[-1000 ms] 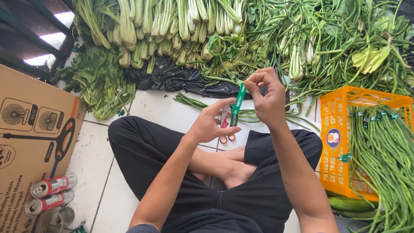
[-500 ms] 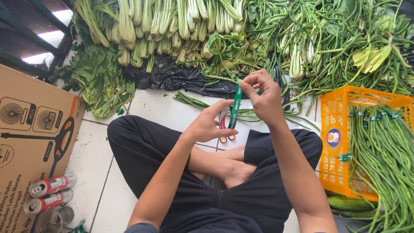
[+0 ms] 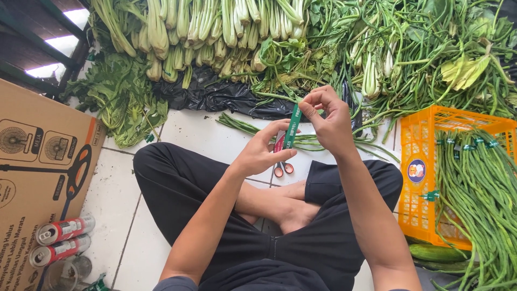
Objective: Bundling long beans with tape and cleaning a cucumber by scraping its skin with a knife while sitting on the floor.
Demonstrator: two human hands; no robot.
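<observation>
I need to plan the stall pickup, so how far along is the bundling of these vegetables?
Done: long beans in the orange crate already wear green tape bands. In hand: the right hand and left hand stretch a green tape strip above red-handled scissors. Left: the greens piled along the top look mostly unbanded.

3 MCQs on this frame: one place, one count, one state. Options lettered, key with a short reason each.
1. Where do the red-handled scissors lie?
A) in the orange crate B) on the tiled floor before the crossed legs C) on the cardboard box

2. How many cans lie by the cardboard box?
A) two B) four C) none

3. The green tape strip is:
A) lying on the floor B) held between both hands C) tied round the beans

Key: B, handles show on tile under the left hand; A, two side by side; B, right hand pinches the top, left the bottom.
</observation>
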